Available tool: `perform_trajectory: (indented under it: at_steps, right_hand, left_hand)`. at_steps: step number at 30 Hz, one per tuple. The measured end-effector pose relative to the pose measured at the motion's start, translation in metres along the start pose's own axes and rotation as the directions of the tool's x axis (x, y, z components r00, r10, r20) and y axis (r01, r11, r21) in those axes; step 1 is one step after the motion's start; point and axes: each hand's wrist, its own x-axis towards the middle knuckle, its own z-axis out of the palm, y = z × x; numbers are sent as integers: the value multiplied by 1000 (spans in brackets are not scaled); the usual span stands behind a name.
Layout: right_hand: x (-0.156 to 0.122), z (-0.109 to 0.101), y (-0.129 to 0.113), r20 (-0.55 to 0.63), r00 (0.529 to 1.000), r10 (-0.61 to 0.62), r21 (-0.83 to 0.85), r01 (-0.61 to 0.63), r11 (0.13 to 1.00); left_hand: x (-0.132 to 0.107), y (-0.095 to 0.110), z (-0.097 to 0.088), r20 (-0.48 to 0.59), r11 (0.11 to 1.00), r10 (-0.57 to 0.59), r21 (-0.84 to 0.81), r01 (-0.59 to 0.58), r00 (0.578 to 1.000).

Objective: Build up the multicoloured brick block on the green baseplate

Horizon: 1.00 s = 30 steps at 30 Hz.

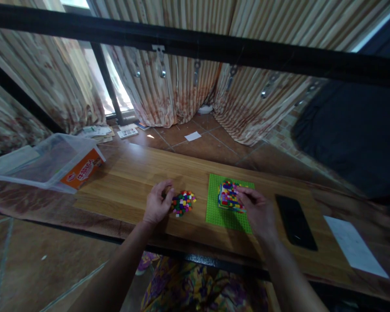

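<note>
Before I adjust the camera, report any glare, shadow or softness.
Head view: the bright opening at upper left is washed out; head view: a pale sheen lies on the far left of the wooden tabletop; head view: shadow darkens the near part of the green baseplate, and single bricks in the loose pile look soft.

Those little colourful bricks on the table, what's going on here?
The person's right hand is at the low stack of multicoloured plastic bricks on the flat green studded baseplate; whether it holds a brick is too small to tell. The left hand is beside a loose pile of multicoloured bricks on the brown wooden tabletop.
</note>
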Motion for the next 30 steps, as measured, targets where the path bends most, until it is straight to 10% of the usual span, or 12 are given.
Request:
perform_trajectory:
  at_steps: [7, 13, 30]
  right_hand:
    - [4, -18, 10, -6, 992, -126, -285, 119, 951]
    - [14, -1, 0, 118, 949, -291, -522, 309, 795]
    - [25, -1, 2, 335, 858, -389, -624, 511, 591]
  left_hand:
    - [2, 71, 31, 111, 973, 197, 98, -208, 974]
    - [5, 119, 91, 182, 985, 47, 152, -76, 982]
    - [4, 125, 111, 213, 983, -134, 149, 103, 968]
